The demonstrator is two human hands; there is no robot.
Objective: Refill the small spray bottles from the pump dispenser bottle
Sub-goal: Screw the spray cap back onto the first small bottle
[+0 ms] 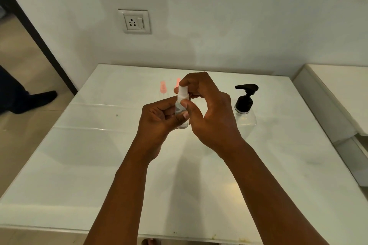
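Partly hidden spray bottle [182,105] gripped by both hands, pink-capped bottles [162,87] blurred

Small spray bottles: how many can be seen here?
3. One white-capped spray bottle is held in both hands above the table. Two pink-capped spray bottles stand behind; the nearer hand partly hides one, so more could be hidden.

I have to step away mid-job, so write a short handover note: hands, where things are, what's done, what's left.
Left hand grips the body of a small clear spray bottle, held above the table.
Right hand pinches its white cap.
Pump bottle stands to the right, untouched.
Two pink-capped spray bottles stand behind the hands.
Done: one bottle picked up. Fill levels cannot be told.
Left: take off the cap, pump liquid in, recap, then the others.
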